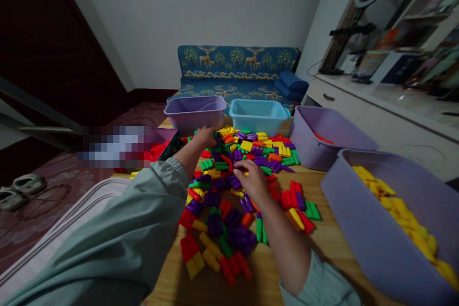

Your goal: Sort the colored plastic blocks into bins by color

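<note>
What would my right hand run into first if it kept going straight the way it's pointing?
Most likely the loose coloured blocks just ahead of your right hand, toward the far left of the picture's pile; depth is hard to judge, so it might pass over them.

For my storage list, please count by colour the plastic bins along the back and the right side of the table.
Purple: 3 (back bin, bin with red pieces, bin with yellow pieces)
Light blue: 1 (light blue bin at the back)
Total: 4
</note>
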Demonstrator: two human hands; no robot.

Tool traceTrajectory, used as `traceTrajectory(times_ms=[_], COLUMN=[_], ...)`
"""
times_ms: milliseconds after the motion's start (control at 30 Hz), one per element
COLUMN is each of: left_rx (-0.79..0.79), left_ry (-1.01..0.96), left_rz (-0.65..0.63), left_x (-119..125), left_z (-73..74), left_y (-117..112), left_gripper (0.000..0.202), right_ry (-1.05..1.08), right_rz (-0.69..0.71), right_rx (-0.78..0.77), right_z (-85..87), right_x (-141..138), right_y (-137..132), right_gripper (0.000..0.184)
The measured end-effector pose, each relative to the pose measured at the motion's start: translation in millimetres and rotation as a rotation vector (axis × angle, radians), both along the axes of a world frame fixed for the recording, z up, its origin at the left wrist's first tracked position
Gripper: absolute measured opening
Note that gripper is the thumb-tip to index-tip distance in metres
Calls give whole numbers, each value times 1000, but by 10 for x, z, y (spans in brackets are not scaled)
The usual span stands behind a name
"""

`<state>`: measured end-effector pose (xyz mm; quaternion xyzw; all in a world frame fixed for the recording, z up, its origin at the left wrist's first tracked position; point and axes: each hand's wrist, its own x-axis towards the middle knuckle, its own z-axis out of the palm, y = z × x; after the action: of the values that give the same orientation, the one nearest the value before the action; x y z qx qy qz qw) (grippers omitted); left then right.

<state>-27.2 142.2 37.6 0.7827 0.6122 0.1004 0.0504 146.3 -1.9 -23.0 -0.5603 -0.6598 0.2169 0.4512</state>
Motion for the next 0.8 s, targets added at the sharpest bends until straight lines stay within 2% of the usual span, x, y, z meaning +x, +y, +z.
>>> traceTrajectory(times_ms=[200, 367, 533, 700, 800], left_rx=[-60, -120, -180, -133, -91], left_ry=[-14, -46, -73, -168, -329], left_rz=[1, -66, -161, -218, -173], left_x=[-26, 49, 156, 148, 93], left_z=[-91, 26, 126, 5, -128], left_y=[-93, -303, -685, -1097, -1265], left_gripper=[58, 52, 39, 41, 45], right_ry=[-1, -36, -100, -129, -113], right_rz=[13, 0, -32, -32, -24], right_rx=[6, 0, -26, -15, -14], right_z=[-13, -6, 3, -33, -56], right_x=[0, -1, -16, 13, 50], right_y=[0, 1, 6, 26, 53], right_gripper=[11, 14, 26, 30, 32])
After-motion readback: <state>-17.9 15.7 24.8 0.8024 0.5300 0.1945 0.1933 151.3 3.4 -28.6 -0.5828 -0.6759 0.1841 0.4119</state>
